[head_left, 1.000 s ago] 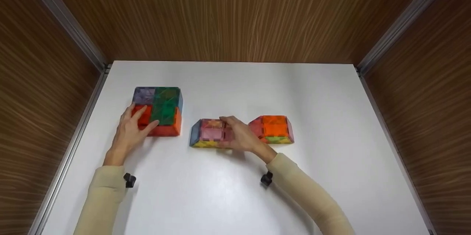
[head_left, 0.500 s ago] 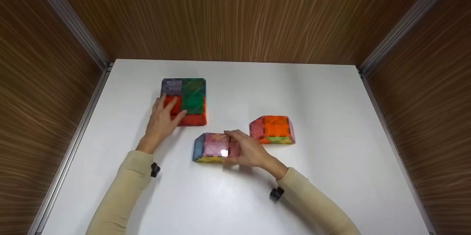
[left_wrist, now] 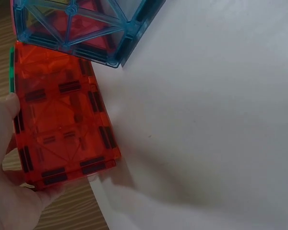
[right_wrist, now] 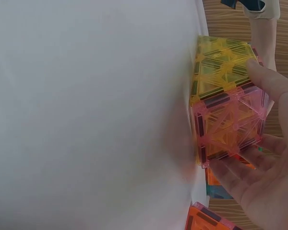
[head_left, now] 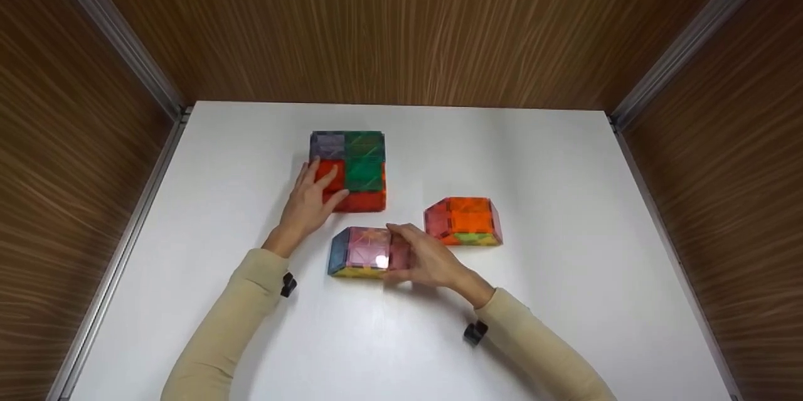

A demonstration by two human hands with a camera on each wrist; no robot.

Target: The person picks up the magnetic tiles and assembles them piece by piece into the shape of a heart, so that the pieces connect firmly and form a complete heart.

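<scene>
On the white table (head_left: 564, 300), the right hand (head_left: 426, 258) curls its fingers round the pink-topped translucent tile cube (head_left: 361, 251) — just behind it, the left hand (head_left: 308, 203) lies flat-fingered against the larger red, green and purple tile block (head_left: 351, 169). An orange tile cube (head_left: 464, 220) sits right of the pink one.

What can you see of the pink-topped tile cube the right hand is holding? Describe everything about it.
The pink-topped cube is built of translucent plastic tiles: pink on top, blue on its left side, yellow along the near face. It sits flat on the white table, closed and intact. The right hand grips its right side, fingers over the top. Nothing else touches it.
</scene>
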